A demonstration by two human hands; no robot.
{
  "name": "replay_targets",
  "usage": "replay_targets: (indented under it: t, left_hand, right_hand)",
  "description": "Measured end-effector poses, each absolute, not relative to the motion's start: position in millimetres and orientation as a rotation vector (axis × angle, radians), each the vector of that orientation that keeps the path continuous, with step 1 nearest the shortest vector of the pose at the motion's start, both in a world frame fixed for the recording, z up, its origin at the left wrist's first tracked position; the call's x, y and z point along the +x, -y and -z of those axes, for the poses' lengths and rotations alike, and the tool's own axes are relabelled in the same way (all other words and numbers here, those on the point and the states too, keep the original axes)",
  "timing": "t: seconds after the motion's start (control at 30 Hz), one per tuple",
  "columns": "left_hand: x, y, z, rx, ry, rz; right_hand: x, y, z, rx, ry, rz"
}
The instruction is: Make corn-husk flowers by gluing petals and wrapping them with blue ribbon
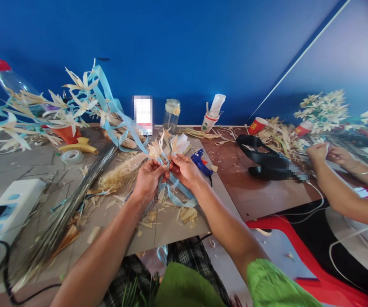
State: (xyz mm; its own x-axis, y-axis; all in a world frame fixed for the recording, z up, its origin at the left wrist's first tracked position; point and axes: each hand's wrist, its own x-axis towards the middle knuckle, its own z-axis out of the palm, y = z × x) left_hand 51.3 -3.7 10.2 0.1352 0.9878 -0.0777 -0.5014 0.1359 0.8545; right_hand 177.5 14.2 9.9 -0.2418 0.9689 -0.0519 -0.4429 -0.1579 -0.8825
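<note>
My left hand (148,178) and my right hand (185,169) meet over the board, both pinched on a small corn-husk flower (171,147) at its base. Light blue ribbon (179,194) runs between my fingers, loops down onto the board and also trails up to the left toward a spray of finished husk flowers (71,104). A blue glue gun (201,162) lies just right of my right hand. Husk scraps (186,214) litter the board beneath my hands.
A bundle of thin wires (75,204) and a white power strip (3,213) lie left. A tape roll (71,156), glass jar (172,114) and paper cups (210,121) stand behind. Another person's hands (326,154) work at the right beside a black bag (267,160).
</note>
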Motion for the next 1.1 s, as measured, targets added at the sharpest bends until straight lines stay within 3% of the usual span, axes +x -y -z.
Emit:
replay_targets:
  t: [0.6,0.93,1.1]
  left_hand:
    - [53.6,3.1,-7.1,0.833,-0.818,-1.284]
    - [50.2,2.3,-11.1,0.743,-0.737,-1.394]
    - [47.0,-1.2,-6.7,0.813,-0.826,-1.429]
  right_hand:
    - [177.6,-20.4,-7.9,-0.867,0.812,-1.45]
    - [174.4,-14.9,-6.3,-0.687,0.617,-1.831]
    - [179.5,-13.9,-12.8,-0.686,0.608,-1.823]
